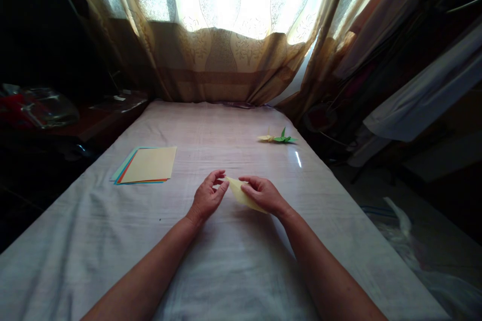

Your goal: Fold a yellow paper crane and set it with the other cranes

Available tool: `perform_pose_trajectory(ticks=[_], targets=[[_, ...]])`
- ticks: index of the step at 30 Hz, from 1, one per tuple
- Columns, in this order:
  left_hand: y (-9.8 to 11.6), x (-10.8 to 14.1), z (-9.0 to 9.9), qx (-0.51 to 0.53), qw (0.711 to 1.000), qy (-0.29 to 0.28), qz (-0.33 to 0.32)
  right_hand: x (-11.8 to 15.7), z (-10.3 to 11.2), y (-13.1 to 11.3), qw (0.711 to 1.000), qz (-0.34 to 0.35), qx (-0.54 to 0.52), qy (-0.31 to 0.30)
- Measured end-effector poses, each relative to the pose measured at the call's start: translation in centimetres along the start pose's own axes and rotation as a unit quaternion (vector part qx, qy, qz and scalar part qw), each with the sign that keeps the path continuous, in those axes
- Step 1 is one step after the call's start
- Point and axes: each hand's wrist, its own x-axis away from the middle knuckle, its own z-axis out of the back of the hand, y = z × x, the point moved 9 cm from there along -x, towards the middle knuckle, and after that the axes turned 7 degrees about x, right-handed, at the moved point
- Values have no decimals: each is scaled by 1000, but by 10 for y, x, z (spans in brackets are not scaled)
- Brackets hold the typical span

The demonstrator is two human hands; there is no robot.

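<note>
Above the middle of the bed, my right hand pinches a pale yellow folded paper between thumb and fingers. The paper is held tilted, its narrow tip pointing left and part of it covered by the hand. My left hand is at that tip, thumb and fingers apart; whether it touches the paper I cannot tell.
A stack of coloured paper sheets, pale yellow on top, lies at the left. Two folded paper cranes, one green and one yellowish, rest at the far right of the sheet-covered bed. Curtains hang beyond.
</note>
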Motion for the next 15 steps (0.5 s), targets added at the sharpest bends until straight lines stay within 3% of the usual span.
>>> perform_pose_trajectory(ticks=[3,5,10,15], targets=[[27,7,9,-140,978,30,-149,-10,-9,-6,993,34,104,-42],[31,13,7,-193,961,2,-197,-15,-14,-10,989,49,133,-53],[11,21,-7,-260,941,-114,-181,-21,-22,-13,982,71,165,-53],[1,24,-18,-303,928,-172,-134,-19,-19,-14,978,106,180,-10]])
